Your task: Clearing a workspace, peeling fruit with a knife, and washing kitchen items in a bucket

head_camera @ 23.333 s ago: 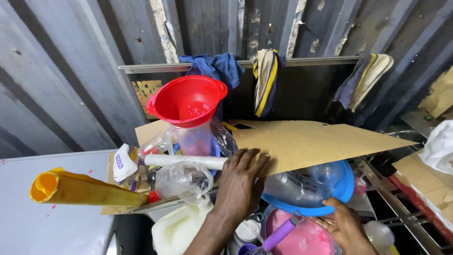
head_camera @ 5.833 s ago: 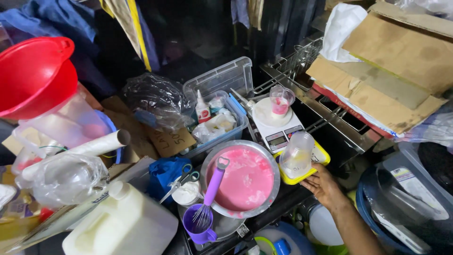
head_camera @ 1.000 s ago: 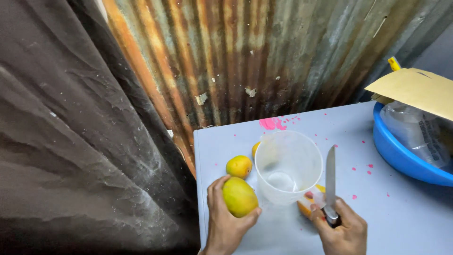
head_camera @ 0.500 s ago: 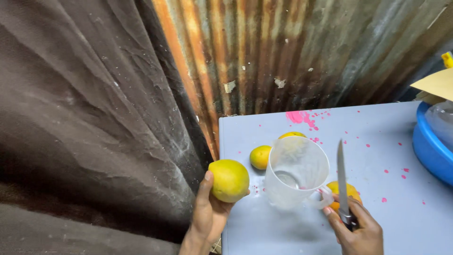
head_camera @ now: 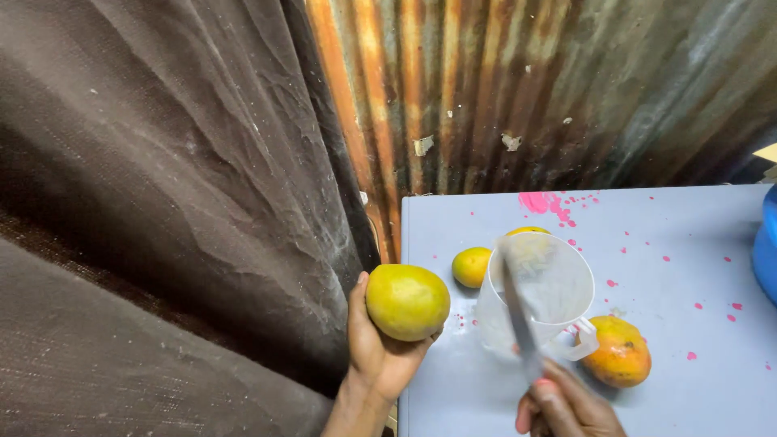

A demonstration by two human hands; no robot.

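left hand [head_camera: 380,356] is cupping a whole yellow-green fruit [head_camera: 407,301] off the counter [head_camera: 680,235] edge | right hand [head_camera: 566,405] is gripping a knife [head_camera: 518,311], blade up | uncut so far; three fruits are waiting around the clear jug [head_camera: 538,295]

A: Where's your free room?

B: Right half of the tabletop [head_camera: 680,243], between the clear jug [head_camera: 538,295] and the blue tub [head_camera: 765,255] at the edge. Only pink specks there.

A: What blocks you?

B: The jug mid-tabletop, one yellow fruit [head_camera: 472,266] just left of it, another [head_camera: 528,232] behind it, an orange fruit [head_camera: 617,350] touching its handle side. The knife blade [head_camera: 518,311] crosses in front of the jug.

A: Left side?

B: Dark curtain [head_camera: 162,210] hangs right at the tabletop's left edge; corrugated wall [head_camera: 526,89] closes the back. Narrow strip only.
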